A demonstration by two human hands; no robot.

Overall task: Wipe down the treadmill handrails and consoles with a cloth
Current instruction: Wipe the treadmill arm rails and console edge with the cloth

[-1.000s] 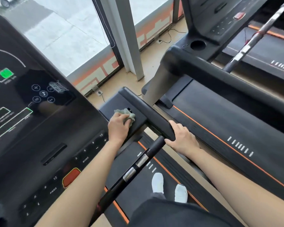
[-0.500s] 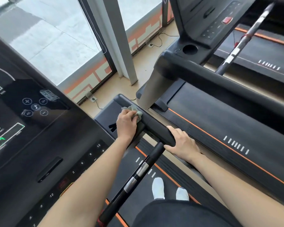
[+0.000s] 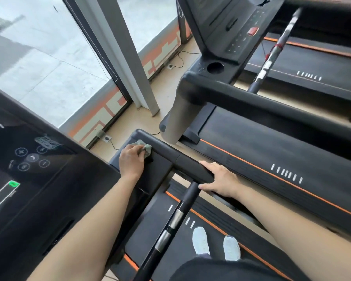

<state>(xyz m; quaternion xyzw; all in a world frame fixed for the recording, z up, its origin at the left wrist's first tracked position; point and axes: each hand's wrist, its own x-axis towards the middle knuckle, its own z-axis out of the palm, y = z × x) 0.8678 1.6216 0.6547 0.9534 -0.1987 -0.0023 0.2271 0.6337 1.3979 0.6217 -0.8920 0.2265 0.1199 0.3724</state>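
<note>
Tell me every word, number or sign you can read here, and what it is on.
"+": round plus icon on the near treadmill's dark glossy touchscreen.
"−": round minus icon, same screen.
The green-lit labels there: too blurred to read.
The key markings on the far black treadmill console: too small to read.
No brand name is legible.

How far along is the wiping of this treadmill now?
Done: no surface shows as wiped. In hand: the left hand presses the cloth on the tray corner beside the handrail, which the right hand grips. Left, probably: that handrail, the console and the neighbouring treadmill.
</note>
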